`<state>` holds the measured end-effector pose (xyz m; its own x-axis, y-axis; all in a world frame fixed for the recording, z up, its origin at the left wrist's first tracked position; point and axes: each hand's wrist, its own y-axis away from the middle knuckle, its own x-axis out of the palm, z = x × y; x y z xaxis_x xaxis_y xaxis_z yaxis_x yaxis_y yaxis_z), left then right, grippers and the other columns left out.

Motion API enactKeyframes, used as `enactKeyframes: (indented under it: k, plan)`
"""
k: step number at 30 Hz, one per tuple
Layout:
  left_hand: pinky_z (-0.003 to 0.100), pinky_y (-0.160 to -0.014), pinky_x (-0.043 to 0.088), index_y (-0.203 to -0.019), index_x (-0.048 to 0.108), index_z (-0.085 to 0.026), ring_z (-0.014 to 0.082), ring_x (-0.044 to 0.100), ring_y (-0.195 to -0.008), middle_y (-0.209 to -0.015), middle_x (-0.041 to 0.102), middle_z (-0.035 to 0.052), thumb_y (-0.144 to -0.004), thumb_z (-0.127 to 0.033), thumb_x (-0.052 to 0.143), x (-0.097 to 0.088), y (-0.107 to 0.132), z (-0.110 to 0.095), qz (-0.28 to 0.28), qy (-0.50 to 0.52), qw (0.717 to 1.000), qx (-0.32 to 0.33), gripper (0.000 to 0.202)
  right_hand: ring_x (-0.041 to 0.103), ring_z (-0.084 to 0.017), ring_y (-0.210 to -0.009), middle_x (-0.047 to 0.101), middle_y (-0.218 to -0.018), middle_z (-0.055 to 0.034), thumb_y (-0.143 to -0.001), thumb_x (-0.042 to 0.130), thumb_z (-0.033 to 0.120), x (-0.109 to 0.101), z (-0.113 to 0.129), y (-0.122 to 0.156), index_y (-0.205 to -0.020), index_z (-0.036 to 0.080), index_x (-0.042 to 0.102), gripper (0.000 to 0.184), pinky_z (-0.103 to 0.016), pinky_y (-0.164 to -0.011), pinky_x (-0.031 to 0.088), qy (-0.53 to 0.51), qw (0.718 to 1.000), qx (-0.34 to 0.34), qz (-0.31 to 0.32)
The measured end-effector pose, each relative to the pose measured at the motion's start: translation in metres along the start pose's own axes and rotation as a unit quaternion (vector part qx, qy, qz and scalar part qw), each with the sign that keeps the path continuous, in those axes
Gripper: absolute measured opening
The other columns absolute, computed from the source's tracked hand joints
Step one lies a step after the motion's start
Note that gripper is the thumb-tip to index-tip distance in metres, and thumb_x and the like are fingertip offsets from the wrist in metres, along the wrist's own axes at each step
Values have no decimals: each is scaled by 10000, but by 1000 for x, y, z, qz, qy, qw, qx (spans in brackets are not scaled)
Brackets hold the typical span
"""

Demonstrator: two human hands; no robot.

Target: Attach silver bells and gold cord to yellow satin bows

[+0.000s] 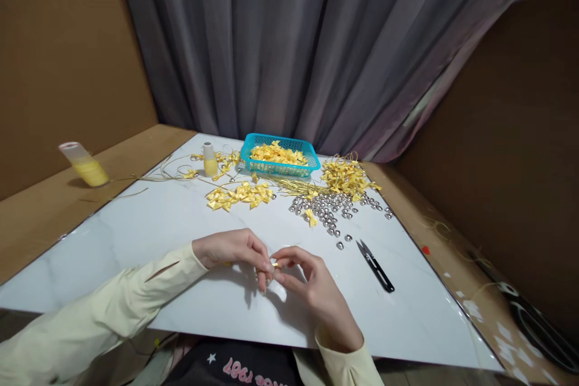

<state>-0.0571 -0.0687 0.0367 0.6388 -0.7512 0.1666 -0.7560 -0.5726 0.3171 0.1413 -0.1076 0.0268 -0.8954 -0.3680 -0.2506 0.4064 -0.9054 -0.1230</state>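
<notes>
My left hand point(235, 250) and my right hand point(310, 283) meet above the near middle of the white marble-look board point(136, 235). Both pinch one small yellow ribbon piece point(274, 264) between their fingertips. Part of that piece is hidden by the fingers. Beyond the hands lie a row of finished yellow bows point(239, 195) and a scatter of small silver beads point(328, 208). Black thread snips point(375, 265) lie just right of my right hand.
A turquoise basket point(312, 163) of yellow bows stands at the board's far edge, with a loose heap of bows point(346, 176) to its right. A small yellow bottle point(210, 160) stands left of the basket. A thread spool point(84, 164) lies on the cardboard at left. Grey curtain behind.
</notes>
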Motion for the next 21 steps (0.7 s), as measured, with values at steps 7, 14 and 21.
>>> enactKeyframes:
  k: [7, 14, 21]
  plan:
    - [261, -748, 476, -689, 716, -141, 150, 645, -645, -599, 713, 19, -711, -308, 718, 2, -1, 0, 23, -16, 1000, -11, 169, 605, -178, -733, 676, -767, -56, -772, 653, 339, -1, -4, 2, -801, 160, 671, 183, -297, -689, 465, 21, 998, 24, 46]
    - [230, -679, 472, -697, 712, -150, 141, 643, -600, -586, 705, 10, -741, -339, 707, 5, 2, 0, 38, -54, 998, -9, 194, 610, -173, -690, 669, -721, -49, -765, 639, 281, -2, -3, 4, -727, 158, 646, 129, -294, -660, 477, 35, 997, 13, 70]
    - [217, -659, 478, -705, 704, -149, 128, 634, -570, -575, 697, 7, -751, -363, 698, 8, 4, -3, 36, -92, 995, 5, 218, 604, -177, -732, 654, -749, -51, -812, 607, 275, -3, -5, 5, -750, 161, 652, 137, -301, -681, 477, 48, 996, -27, 77]
